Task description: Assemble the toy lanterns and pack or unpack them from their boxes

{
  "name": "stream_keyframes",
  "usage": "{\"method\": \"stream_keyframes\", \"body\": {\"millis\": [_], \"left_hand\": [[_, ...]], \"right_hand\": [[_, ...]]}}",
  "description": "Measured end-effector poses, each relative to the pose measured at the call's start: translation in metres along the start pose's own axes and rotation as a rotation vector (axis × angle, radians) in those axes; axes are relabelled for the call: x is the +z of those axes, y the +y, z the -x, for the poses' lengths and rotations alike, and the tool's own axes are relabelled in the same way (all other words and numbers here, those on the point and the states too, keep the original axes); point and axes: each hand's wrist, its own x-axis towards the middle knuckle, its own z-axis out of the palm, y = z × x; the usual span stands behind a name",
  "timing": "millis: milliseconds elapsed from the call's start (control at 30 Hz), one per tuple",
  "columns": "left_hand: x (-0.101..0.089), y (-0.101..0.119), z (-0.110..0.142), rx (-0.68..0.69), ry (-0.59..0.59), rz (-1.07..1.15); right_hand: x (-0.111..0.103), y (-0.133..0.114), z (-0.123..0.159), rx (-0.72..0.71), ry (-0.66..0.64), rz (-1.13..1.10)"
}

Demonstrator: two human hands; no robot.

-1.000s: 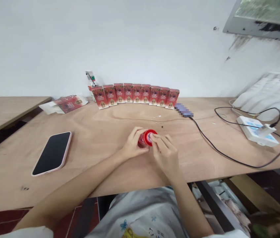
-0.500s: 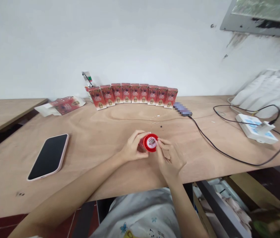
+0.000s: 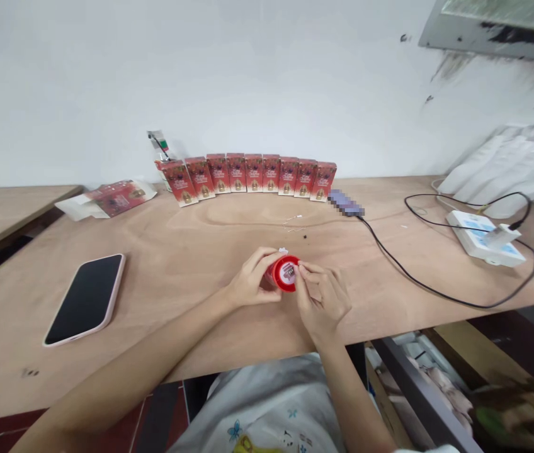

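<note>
A small red round container [image 3: 278,274], tilted with its circular end towards me, is gripped in my left hand [image 3: 255,277], the thumb below and the fingers behind it. That end has a red rim and a pale printed disc in the middle. At the rim's right side, my right hand [image 3: 321,299] is pinched with thumb and index finger together against the disc. Whether something thin lies between those fingertips is hidden. A small whitish piece [image 3: 283,251] shows just above the container, beside my left fingertips.
Several red printed boxes [image 3: 254,173] stand in a curved row near the wall. A flattened red carton [image 3: 118,198] and a phone [image 3: 86,299] lie left. A bluish device [image 3: 346,203] trails a black cable [image 3: 392,267] to a power strip [image 3: 487,239] at right.
The view has shifted slightly. Both hands stay on the red container, which has turned a little, and the whitish piece above it shows more.
</note>
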Motion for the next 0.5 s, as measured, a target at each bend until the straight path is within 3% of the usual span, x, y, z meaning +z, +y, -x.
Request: {"method": "stream_keyframes", "body": {"millis": [333, 500], "left_hand": [[0.0012, -0.0029, 0.0029, -0.005, -0.121, 0.076], [0.0023, -0.0021, 0.0019, 0.03, -0.088, 0.13]], "right_hand": [[-0.0006, 0.0033, 0.0018, 0.056, -0.02, -0.067], [0.0014, 0.0011, 0.0068, 0.073, 0.009, -0.049]]}}
